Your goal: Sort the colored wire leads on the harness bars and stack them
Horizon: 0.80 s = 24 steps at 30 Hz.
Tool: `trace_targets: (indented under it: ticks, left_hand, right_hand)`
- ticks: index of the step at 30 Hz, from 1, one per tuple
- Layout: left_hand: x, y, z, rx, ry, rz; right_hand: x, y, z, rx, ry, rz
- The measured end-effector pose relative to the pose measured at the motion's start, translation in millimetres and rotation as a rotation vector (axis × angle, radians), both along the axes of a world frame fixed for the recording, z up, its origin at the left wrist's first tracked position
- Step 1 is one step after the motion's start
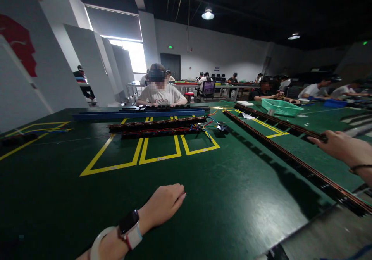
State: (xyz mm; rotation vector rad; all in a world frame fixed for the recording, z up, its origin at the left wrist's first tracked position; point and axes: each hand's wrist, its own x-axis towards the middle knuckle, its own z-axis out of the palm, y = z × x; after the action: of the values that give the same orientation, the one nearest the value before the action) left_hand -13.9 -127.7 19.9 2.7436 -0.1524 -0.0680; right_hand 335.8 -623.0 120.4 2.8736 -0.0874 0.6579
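Note:
My right hand [341, 145] is closed round the near end of a long black rail [279, 124], which stretches away toward the back of the table. My left hand [164, 205] rests low over the bare green tabletop, fingers curled together, and I see nothing in it. Beside the held rail runs a second long black rail [279, 151] with copper-coloured strips along it; its near end reaches past the table's edge at the right. Farther off, two shorter dark rails [157, 124] lie crosswise, with red and blue wires [207, 130] at their right ends.
Yellow tape outlines [159, 160] mark the green table [203, 198]. Blue rails [139, 115] lie at the far edge, before a seated person [159, 91]. A green basket [281, 107] stands at the back right. Loose wires [49, 130] lie at the left.

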Motion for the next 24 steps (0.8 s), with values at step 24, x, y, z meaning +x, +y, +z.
trace_targets:
  ticks: [24]
  left_hand:
    - [-2.7,3.2,-3.3,0.062,-0.065,-0.074]
  right_hand:
    - [-4.5,108.9,-86.4,0.048,0.176,0.135]
